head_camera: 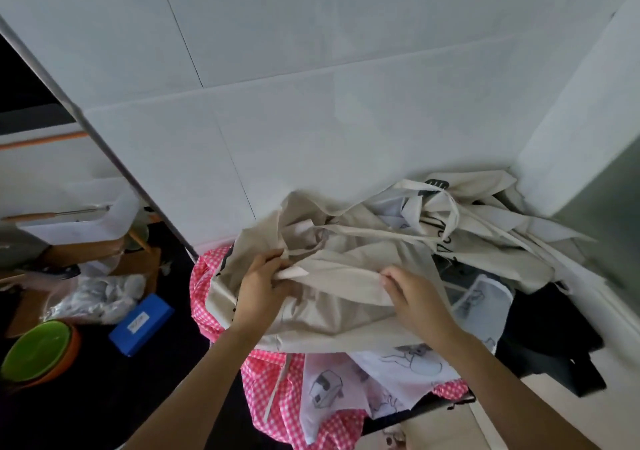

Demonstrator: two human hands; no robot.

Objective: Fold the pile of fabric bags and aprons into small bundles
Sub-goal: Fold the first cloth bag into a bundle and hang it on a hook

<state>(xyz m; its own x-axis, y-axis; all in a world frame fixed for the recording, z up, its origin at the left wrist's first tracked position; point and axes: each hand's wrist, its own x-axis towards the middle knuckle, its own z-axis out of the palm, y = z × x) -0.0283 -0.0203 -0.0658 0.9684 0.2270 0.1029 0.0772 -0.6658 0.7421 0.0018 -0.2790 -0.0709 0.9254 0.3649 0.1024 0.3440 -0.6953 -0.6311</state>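
My left hand (pixel 264 285) and right hand (pixel 414 299) each pinch a fold of the beige fabric bag (pixel 330 312) lying on the pink checked apron (pixel 259 373); it looks light and limp, so I judge it best gripped at its edges.

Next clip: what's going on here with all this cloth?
A person is working at a heap of cloth. Both hands hold a beige fabric bag on top of the pile. The left hand grips a bunched edge and the right hand pinches a fold. Underneath lie a pink checked cloth, a white printed fabric and a black fabric. More beige bags sit tangled behind. No finished bundle is in view.
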